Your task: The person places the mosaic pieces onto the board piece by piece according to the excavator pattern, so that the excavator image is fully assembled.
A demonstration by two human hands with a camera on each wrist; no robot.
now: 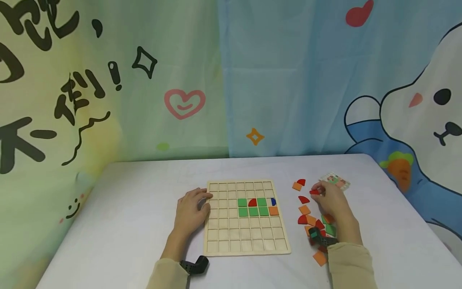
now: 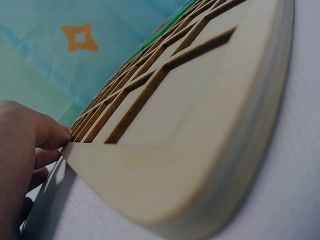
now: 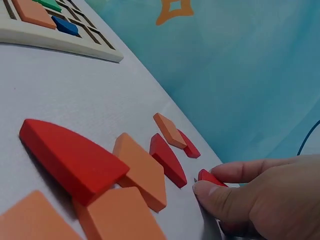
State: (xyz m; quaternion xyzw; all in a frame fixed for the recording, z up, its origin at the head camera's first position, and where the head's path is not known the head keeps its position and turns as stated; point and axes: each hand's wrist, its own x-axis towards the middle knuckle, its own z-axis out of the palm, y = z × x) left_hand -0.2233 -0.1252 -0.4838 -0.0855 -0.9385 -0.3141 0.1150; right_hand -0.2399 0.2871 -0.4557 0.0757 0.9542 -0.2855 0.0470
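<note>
Where the board [image 1: 222,235] ends, the left hand [image 1: 191,210] rests.

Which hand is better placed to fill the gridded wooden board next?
Likely the right hand: it pinches a partly covered red piece, near loose red, orange and green pieces. The left hand touches the gridded wooden board at its left edge, across from them.

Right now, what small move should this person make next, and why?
Probably carry the red piece over to the board and lower it into a bare square: the right hand pinches it off to the board's right, much of the board is bare, and the left hand touches its left edge, perhaps steadying it.
</note>
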